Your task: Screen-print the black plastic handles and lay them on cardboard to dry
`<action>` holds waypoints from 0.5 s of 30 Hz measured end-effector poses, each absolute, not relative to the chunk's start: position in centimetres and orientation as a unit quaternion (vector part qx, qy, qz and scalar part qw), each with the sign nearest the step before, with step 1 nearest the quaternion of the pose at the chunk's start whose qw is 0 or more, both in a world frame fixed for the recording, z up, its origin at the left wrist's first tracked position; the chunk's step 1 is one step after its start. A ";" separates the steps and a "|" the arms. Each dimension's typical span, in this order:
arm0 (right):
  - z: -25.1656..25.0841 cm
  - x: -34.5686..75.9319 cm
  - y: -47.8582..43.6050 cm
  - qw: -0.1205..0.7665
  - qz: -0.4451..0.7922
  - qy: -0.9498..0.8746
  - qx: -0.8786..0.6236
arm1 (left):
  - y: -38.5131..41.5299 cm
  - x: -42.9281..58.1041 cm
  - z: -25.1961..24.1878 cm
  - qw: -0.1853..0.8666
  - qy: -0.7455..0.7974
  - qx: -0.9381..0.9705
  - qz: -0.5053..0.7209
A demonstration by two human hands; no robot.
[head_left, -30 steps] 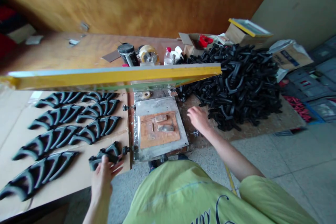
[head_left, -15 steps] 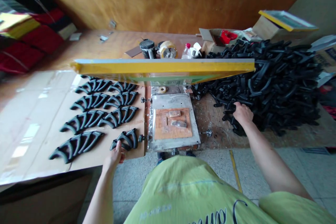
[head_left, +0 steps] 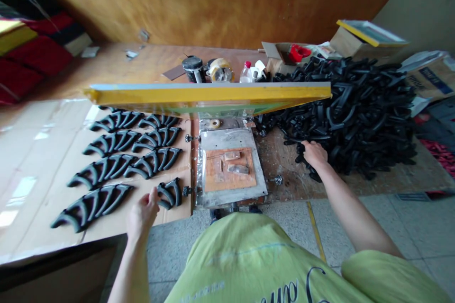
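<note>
My left hand (head_left: 142, 212) is over the cardboard sheet (head_left: 106, 241), beside a short row of black curved plastic handles (head_left: 174, 192). Its fingers are loosely bent and apart, with no part visible between them. Longer fanned rows of the same black handles (head_left: 94, 206) lie further left and behind. My right hand (head_left: 315, 154) is at the near left edge of a large heap of loose black handles (head_left: 355, 104). Its fingers are closed on a black handle there, mostly hidden by the hand and the heap.
Between my hands sits a metal plate (head_left: 227, 136) with a wooden board (head_left: 209, 175) on it. A yellow-edged frame (head_left: 213, 93) stands tilted up behind it. Further back are a dark tub (head_left: 194, 68), a tape roll (head_left: 221, 71), a red-capped bottle (head_left: 246, 72) and an open carton (head_left: 275, 51).
My left hand has drawn back slightly to the left from the short row of handles. My right hand stays at the heap's edge. The whole view has shifted a little.
</note>
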State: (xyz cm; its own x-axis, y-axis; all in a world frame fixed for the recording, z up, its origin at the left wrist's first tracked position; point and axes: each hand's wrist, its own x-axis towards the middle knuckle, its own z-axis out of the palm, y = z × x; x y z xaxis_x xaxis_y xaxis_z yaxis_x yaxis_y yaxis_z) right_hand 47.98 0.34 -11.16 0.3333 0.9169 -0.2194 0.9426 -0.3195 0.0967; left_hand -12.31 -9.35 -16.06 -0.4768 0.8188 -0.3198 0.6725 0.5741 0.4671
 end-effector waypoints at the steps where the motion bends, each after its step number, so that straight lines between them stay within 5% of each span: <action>1: -10.8 47.2 0.5 0.061 -0.067 0.595 0.798 | -9.0 -11.6 -15.0 0.263 0.849 0.431 0.156; 9: -12.8 31.7 0.4 -0.355 -0.313 0.658 0.586 | -2.1 -4.3 -6.5 0.276 0.733 0.461 0.417; 15: -15.8 26.5 -2.0 -0.344 -0.200 0.746 0.535 | 2.1 -0.1 -0.3 0.278 0.567 0.482 0.607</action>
